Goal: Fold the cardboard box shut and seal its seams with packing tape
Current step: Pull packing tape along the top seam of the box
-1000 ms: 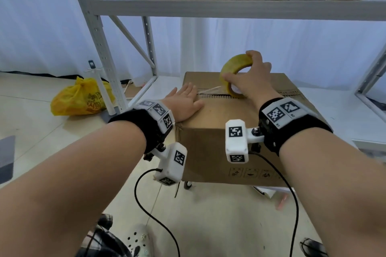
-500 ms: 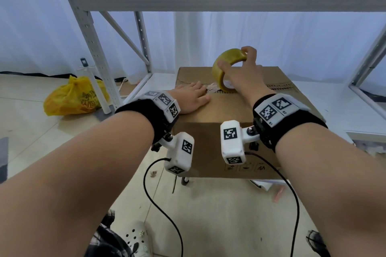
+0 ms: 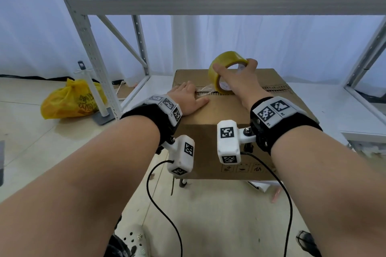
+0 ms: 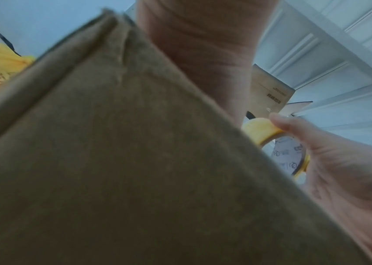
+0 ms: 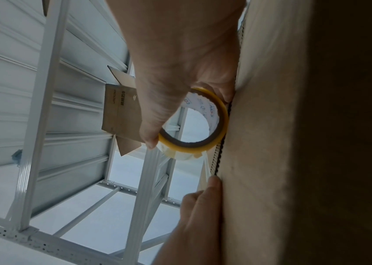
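Pressing flat on the closed top of the cardboard box (image 3: 219, 110), the left hand (image 3: 189, 100) lies with straight fingers just beside the centre seam, pinning the loose end of clear tape (image 3: 205, 89) that runs across to the roll. The right hand (image 3: 236, 81) grasps the roll of packing tape (image 3: 224, 69), thumb on one side of the yellowish rim and fingers over the other; the roll stands on edge on the seam, its open core facing the person. The seam, with its corrugated flap edges showing, runs left to right across the top, and the tape strip follows that line. The roll's white inner core (image 5: 203, 107) carries blue printing too small to read. Small handling symbols (image 3: 243, 167) are printed low on the box's near face. The box sits in front of a white metal shelf rack (image 3: 188, 5) holding more cartons. A yellow plastic bag (image 3: 71, 100) with dark lettering, not legible, lies on the floor to the left.
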`<state>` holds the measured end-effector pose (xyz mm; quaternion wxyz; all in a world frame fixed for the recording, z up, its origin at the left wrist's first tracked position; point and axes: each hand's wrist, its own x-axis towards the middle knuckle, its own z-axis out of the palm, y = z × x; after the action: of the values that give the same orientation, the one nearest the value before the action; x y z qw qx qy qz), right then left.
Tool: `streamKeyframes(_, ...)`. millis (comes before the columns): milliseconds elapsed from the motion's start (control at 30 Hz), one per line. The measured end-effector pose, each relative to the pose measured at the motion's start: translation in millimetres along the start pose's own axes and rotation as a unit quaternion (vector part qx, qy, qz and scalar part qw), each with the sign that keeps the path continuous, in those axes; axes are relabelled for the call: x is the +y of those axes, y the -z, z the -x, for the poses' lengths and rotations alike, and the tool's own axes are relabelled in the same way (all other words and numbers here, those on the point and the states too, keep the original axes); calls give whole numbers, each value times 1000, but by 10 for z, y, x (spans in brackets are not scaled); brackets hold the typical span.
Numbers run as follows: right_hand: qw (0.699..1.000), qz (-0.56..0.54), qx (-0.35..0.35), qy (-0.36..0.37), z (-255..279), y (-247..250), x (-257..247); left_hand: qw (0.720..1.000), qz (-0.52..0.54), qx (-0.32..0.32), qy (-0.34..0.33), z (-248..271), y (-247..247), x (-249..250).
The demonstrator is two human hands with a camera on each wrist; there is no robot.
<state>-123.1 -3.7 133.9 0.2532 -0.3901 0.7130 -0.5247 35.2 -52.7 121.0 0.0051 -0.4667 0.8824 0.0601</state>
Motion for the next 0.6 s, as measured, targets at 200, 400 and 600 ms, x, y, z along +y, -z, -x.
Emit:
streamKeyframes(200, 1000, -6, -5, -15, 21, -7, -16, 999, -14, 49, 3, 86, 0, 14)
streamKeyframes(400, 1000, -8, -1, -6, 30, -39, -31, 999, -36, -13, -9, 99, -67, 1)
streamKeyframes(600, 997, 6, 15, 74, 66, -74, -286, 998, -21, -66, 10, 91, -34, 13)
